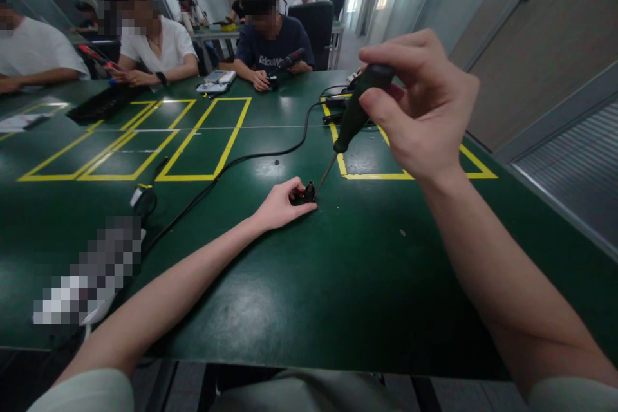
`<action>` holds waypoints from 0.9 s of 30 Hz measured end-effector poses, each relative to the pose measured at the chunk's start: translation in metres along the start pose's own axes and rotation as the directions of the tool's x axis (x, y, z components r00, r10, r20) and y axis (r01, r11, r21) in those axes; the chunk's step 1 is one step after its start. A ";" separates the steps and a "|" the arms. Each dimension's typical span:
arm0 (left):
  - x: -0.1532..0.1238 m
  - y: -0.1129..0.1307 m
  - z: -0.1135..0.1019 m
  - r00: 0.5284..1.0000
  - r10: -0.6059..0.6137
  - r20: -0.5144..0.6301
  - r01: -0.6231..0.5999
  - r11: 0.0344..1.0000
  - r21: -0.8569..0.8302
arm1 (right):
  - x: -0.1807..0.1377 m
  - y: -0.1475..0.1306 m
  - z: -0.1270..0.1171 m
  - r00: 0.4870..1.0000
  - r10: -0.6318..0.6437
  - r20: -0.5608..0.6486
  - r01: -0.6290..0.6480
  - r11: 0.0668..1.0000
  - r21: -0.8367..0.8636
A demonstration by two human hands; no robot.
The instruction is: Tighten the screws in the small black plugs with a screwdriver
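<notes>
My right hand [422, 100] is closed round the dark green handle of a screwdriver [355, 112], held up at a slant above the table. Its thin metal shaft runs down and left to a small black part [309, 192] with a short round post on top. The tip meets or almost meets that part's right side; which one, I cannot tell. On the green table [299, 283], my left hand [284, 205] pinches the small part between thumb and fingers and steadies it. The part's lower side is hidden by those fingers.
A black cable [241, 158] curves across the table from a blurred power strip [96, 270] at left to dark gear [338, 103] at the back. Yellow tape [224, 141] marks rectangles. Opposite, several people sit working, one holding a power tool [292, 59]. A black tray [101, 103] lies back left.
</notes>
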State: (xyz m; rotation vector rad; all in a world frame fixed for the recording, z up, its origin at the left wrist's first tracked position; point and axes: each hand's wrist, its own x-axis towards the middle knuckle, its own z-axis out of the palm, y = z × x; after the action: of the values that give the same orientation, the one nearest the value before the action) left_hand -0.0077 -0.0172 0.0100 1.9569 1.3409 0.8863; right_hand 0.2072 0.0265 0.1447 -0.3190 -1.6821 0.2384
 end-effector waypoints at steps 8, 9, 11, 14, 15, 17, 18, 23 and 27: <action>-0.001 0.001 0.000 1.000 0.000 -0.009 0.000 1.000 0.021 | -0.001 -0.003 0.000 0.996 0.072 0.061 -0.075 0.996 0.054; -0.001 0.001 0.000 1.000 0.001 -0.008 -0.001 1.000 0.018 | 0.000 -0.004 0.000 0.998 0.049 0.046 -0.051 0.998 0.044; 0.000 0.000 0.000 1.000 0.002 -0.003 -0.002 1.000 0.009 | 0.000 -0.005 0.000 1.000 0.016 0.016 -0.016 1.000 0.001; 0.000 0.001 0.000 1.000 0.001 0.000 -0.001 1.000 0.002 | 0.000 -0.007 0.000 0.998 0.042 0.037 -0.042 0.999 0.000; 0.000 0.001 0.000 1.000 0.001 0.000 -0.001 1.000 0.004 | 0.000 -0.007 0.000 0.997 0.059 0.053 -0.060 0.998 0.020; 0.000 0.002 0.000 1.000 0.002 0.000 -0.002 1.000 0.013 | 0.000 -0.005 0.000 0.996 0.067 0.065 -0.071 0.996 0.051; 0.000 0.002 -0.001 1.000 0.002 -0.001 -0.002 1.000 0.017 | -0.001 -0.005 0.000 0.997 0.062 0.055 -0.065 0.997 0.047; 0.000 0.002 -0.001 1.000 -0.004 -0.002 0.004 1.000 0.020 | -0.001 -0.003 0.000 1.000 0.018 -0.010 -0.018 0.999 -0.049; 0.000 0.002 -0.001 1.000 0.000 -0.002 0.000 1.000 0.020 | -0.001 -0.004 0.000 0.994 0.097 0.054 -0.098 0.995 0.019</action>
State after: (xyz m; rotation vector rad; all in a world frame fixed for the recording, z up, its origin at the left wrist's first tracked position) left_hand -0.0073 -0.0179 0.0118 1.9720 1.3556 0.8789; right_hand 0.2069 0.0225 0.1453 -0.3819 -1.7166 0.3400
